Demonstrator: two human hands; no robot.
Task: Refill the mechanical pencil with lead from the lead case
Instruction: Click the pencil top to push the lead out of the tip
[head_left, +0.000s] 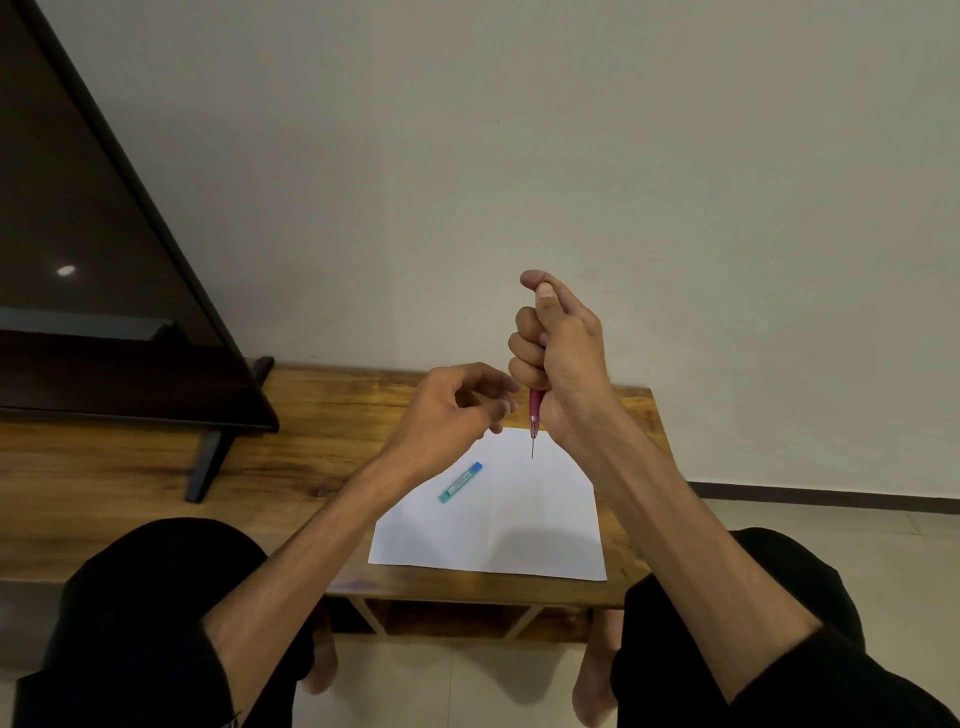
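My right hand (558, 353) is closed in a fist around a pink mechanical pencil (535, 410), held upright with its metal tip pointing down above the white paper (519, 525). The thumb rests on the pencil's top end. My left hand (447, 410) hovers just left of the pencil with fingers loosely curled and apart, holding nothing I can see. The teal lead case (460, 482) with a blue cap lies slanted on the paper's left part, below my left hand.
The paper lies on a low wooden table (291, 447) against a plain wall. A dark TV screen on a stand (104, 312) fills the table's left side. My knees in black trousers and bare feet are in front of the table.
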